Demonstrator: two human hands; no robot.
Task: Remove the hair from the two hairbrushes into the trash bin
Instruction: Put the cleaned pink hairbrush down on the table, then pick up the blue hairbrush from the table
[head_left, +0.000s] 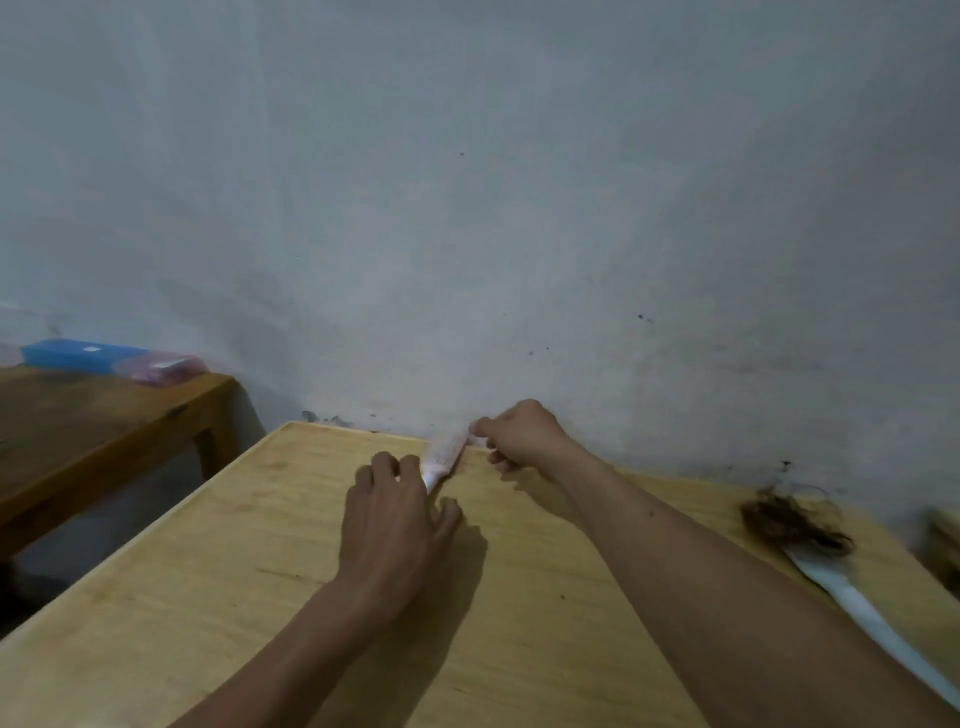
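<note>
Head view looks down on a light wooden table (208, 597) pushed against a pale grey wall (467, 182), and the table serves as the reference for everything else. Near the table's far edge, close to the wall, a whitish hairbrush (444, 457) lies at a slant, blurred, so its bristles and any hair on it cannot be made out. The left hand (395, 525) rests palm down on the tabletop with its fingers (387, 467) close together and curled over the nearer end of this brush, touching it. The right hand (524, 434) is at the brush's far end, by the wall; its fingertips (480, 428) are pinched together at the tip of the brush, though what sits between them is too blurred to tell. Toward the table's right edge lies a second hairbrush (852, 603) with a white handle pointing toward the camera, and a dark brown clump of hair (789, 519) covers its head. This brush is well apart from both hands. Left of the table, separated by a gap, stands a darker wooden bench (93, 431). On the bench's far side, against the wall, sit a blue box (78, 356) and a pinkish clear box (158, 368), touching each other. No trash bin can be identified.
</note>
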